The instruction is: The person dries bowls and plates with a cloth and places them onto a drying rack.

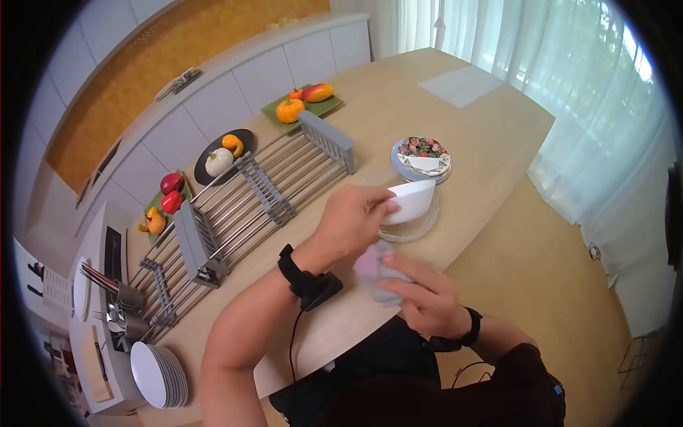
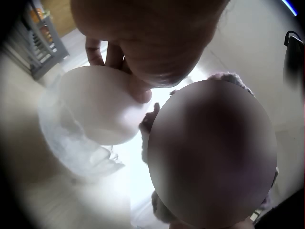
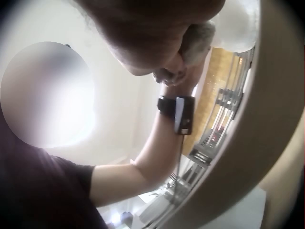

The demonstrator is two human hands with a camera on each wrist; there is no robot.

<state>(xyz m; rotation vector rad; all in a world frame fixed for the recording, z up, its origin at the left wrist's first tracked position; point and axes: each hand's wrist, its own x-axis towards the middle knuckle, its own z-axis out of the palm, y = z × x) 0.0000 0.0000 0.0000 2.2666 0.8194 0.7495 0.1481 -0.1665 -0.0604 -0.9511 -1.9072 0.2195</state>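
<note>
My left hand (image 1: 352, 217) pinches the rim of a white bowl (image 1: 416, 201) between thumb and fingers, and the bowl tilts on its side above the table (image 1: 455, 128). In the left wrist view the smooth outside of the bowl (image 2: 97, 102) faces the camera. A grey and pink cloth (image 1: 375, 269) is gripped by my right hand (image 1: 430, 299), just below and in front of the bowl. Behind the bowl lies a clear glass dish (image 1: 420, 231), partly hidden by it. Beyond that stands a small stack of plates (image 1: 425, 158), the top one with a floral pattern.
A metal drying rack (image 1: 235, 199) stretches across the left of the table. Behind it are a green plate (image 1: 327, 105) and a dark plate (image 1: 203, 173) with fruit and gourds. White plates (image 1: 153, 377) are stacked at the near left, beside a cutlery holder (image 1: 128, 324).
</note>
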